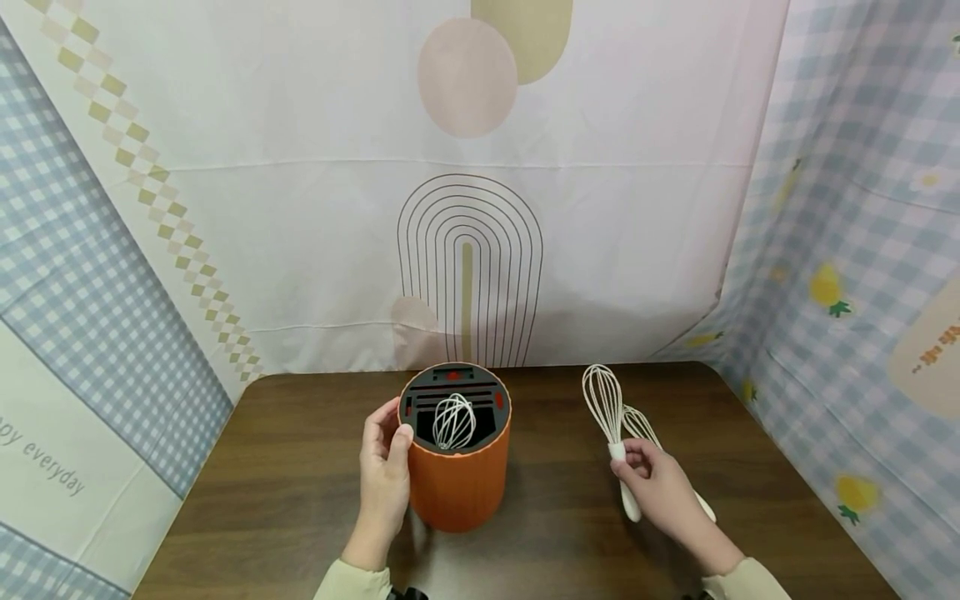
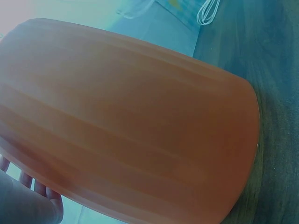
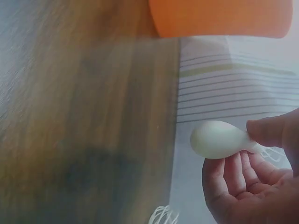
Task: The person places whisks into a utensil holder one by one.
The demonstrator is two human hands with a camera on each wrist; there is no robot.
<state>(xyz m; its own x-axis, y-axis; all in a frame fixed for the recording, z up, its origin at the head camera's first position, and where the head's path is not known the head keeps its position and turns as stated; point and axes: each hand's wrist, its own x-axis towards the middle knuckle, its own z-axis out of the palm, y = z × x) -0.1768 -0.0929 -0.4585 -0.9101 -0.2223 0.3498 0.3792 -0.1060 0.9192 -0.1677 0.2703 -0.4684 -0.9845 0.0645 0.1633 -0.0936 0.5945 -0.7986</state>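
An orange utensil holder (image 1: 459, 492) with a black slotted insert (image 1: 483, 443) stands upright on the table. My left hand (image 1: 384, 483) grips its left side, thumb at the rim. The wire head of one whisk (image 1: 453, 423) pokes out of the front opening; its handle is hidden inside. To the right, my right hand (image 1: 663, 492) pinches a second whisk (image 1: 617, 451) near the top of its cream handle (image 3: 217, 140), wires pointing up and away. A third whisk (image 1: 637, 423) lies behind that hand, partly covered by it.
The brown wooden table (image 1: 300, 467) ends at the back against a pale patterned cloth (image 1: 322, 250). Checked cloth hangs at the left (image 1: 97, 333) and at the right (image 1: 810, 333). A stretch of tabletop separates the holder from the right hand.
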